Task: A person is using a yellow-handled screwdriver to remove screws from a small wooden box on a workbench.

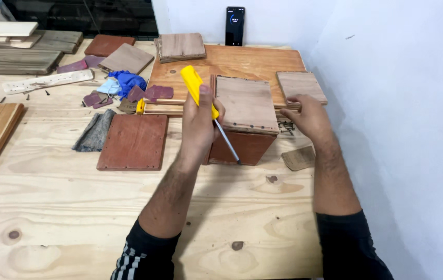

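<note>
My left hand [199,124] grips a yellow-handled screwdriver [196,89], its metal shaft pointing down and right to the front edge of a small wooden box [246,111]. The box stands on the pale wooden workbench [76,207], with a light top panel and reddish-brown sides. My right hand [308,116] rests to the right of the box, fingers curled over a stack of thin wooden panels [300,85] and a small heap of dark screws [287,126]. Whether it holds any screw is hidden.
A reddish square panel [134,141] lies left of the box, beside a grey cloth [96,130]. Behind are a large plywood board [232,62], sandpaper scraps [154,93], a blue cloth [127,81], more panels and planks [14,59]. A phone [235,26] leans on the white wall.
</note>
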